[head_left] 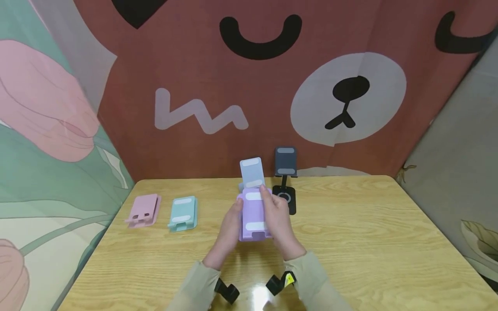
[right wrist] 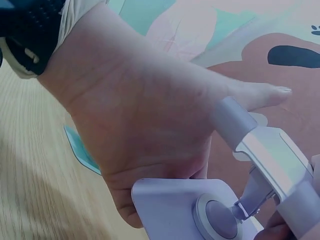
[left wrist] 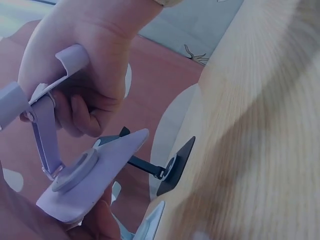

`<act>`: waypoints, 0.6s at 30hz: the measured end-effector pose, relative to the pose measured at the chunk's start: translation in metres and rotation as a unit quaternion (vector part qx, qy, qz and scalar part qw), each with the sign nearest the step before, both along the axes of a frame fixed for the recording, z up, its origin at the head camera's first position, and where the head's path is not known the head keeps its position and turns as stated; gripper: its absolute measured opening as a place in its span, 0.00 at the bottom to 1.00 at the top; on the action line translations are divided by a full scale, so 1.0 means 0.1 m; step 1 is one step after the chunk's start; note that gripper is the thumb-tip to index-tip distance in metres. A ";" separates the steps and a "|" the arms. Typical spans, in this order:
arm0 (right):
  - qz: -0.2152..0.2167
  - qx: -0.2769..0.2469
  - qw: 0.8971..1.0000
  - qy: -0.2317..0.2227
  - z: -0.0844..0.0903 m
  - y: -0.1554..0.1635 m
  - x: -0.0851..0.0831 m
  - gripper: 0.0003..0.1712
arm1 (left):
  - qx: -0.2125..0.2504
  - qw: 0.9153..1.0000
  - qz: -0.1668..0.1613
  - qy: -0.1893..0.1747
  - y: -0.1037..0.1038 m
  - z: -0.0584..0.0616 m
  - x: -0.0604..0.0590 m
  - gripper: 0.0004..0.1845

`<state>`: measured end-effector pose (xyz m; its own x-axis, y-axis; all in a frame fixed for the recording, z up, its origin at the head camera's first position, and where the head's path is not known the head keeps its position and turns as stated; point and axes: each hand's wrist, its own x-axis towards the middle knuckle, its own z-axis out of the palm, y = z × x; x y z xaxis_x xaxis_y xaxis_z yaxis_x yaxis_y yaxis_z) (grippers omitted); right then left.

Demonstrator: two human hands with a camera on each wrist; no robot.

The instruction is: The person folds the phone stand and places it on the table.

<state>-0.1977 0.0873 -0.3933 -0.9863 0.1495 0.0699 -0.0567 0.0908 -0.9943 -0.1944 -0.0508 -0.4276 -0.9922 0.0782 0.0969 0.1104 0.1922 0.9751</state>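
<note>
From far, I see the left hand [head_left: 228,226] clamped on the purple stand [head_left: 254,212] near its base, and the right hand [head_left: 281,218] gripping its upper panel; it is between them, above the table [head_left: 369,242].

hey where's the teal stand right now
In the head view, the teal stand sits on the left part of the wooden table, just right of the pink stand and left of the purple stand.
</note>
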 end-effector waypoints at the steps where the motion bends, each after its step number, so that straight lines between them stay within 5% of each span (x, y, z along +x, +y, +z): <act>1: -0.001 0.001 1.000 0.002 0.00 0.00 0.00 0.36 | 0.002 1.000 0.000 -0.001 0.01 0.01 0.00 0.39; 8: -0.013 0.013 1.000 0.012 0.01 -0.02 0.01 0.33 | 0.036 0.999 0.019 -0.035 0.05 0.06 0.02 0.38; 18: -0.031 0.016 0.999 0.036 0.00 -0.01 -0.04 0.31 | 0.040 0.998 0.044 -0.005 0.06 0.05 0.02 0.33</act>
<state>-0.2019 0.0864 -0.3937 -0.9673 0.2073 0.1458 -0.1208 0.1286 -0.9843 -0.1920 -0.0452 -0.4224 -0.9958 -0.0166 0.0898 0.0871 0.1220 0.9887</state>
